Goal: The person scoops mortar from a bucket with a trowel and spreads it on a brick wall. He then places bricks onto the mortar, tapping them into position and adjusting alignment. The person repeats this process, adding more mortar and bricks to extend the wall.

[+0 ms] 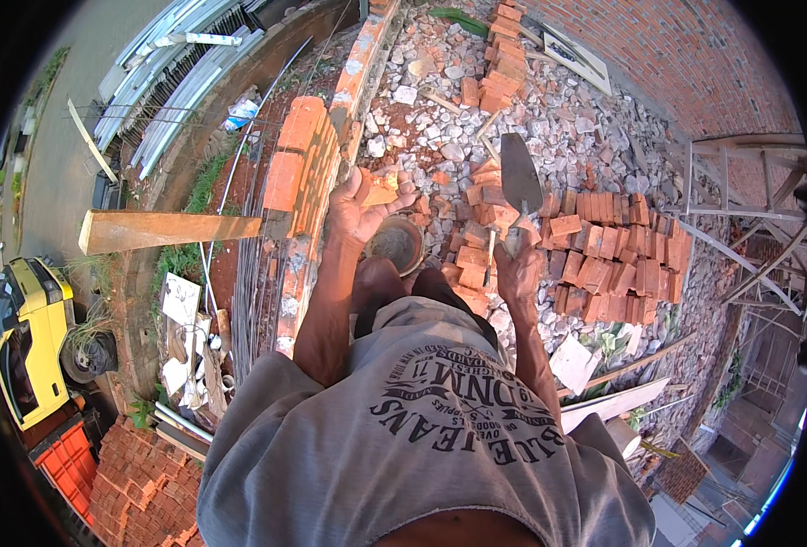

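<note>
My left hand (355, 217) is closed around a broken piece of orange brick (381, 190), palm turned up, beside the low brick wall. In my right hand (519, 272) is a trowel (521, 173), gripped by its handle, its dark pointed blade aimed away from me. Between my hands and near my knees stands a round bucket (396, 244) with greyish stuff in it. Just left of my left hand, orange bricks (300, 164) lie in courses on the wall, with mortar smeared on their side.
Stacked bricks (604, 260) stand to the right, with another row of bricks (504, 64) farther off. Broken rubble (422, 100) covers the ground. A wooden plank (171, 232) juts left from the wall. Wooden scaffolding (755, 201) is at far right, a yellow truck (28, 342) at far left.
</note>
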A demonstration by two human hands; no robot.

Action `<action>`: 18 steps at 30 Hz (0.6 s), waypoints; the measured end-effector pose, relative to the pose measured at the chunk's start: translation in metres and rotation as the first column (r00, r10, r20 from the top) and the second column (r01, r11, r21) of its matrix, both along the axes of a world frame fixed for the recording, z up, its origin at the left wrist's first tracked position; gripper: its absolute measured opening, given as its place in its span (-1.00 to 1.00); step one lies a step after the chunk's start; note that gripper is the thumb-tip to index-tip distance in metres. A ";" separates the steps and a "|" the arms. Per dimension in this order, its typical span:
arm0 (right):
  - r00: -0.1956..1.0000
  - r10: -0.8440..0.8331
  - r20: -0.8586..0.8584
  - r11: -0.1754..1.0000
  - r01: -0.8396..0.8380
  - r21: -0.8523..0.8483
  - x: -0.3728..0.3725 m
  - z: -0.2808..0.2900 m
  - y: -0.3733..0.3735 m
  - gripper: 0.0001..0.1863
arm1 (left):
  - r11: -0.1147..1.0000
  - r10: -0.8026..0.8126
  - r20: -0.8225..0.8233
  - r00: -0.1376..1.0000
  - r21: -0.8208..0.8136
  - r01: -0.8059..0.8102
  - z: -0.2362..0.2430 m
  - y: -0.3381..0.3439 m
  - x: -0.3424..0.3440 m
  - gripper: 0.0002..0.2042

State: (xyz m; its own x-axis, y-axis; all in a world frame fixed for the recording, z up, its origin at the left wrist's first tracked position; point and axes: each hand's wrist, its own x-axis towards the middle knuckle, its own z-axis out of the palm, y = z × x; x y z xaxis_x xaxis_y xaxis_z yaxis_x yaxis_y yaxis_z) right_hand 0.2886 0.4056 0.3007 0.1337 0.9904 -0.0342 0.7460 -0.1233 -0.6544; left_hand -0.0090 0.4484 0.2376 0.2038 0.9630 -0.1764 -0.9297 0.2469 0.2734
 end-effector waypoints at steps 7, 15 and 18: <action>0.697 -0.544 -0.468 0.777 0.206 -0.595 0.055 -0.098 -0.071 -0.88 | 0.798 0.008 -0.412 0.911 -0.547 -0.254 -0.072 -0.049 -0.038 -0.57; 0.499 -0.826 -0.264 0.390 0.167 -0.905 -0.010 -0.168 -0.166 -0.90 | 0.620 -0.428 -0.628 0.650 -0.727 -0.293 -0.137 -0.049 -0.018 -0.39; 0.500 -0.856 -0.134 0.277 0.224 -0.934 -0.057 -0.213 -0.183 -0.77 | 0.719 -0.406 -0.636 0.657 -0.666 -0.201 -0.202 0.003 0.022 -0.22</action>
State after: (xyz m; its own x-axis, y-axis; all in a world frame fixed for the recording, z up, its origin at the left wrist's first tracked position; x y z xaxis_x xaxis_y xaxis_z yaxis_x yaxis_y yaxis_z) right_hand 0.2316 0.2221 0.0874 0.2600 0.1448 -0.9547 -0.2020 -0.9587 -0.2004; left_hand 0.0131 0.4513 0.0358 -0.1876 0.5097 -0.8397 -0.4610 0.7092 0.5334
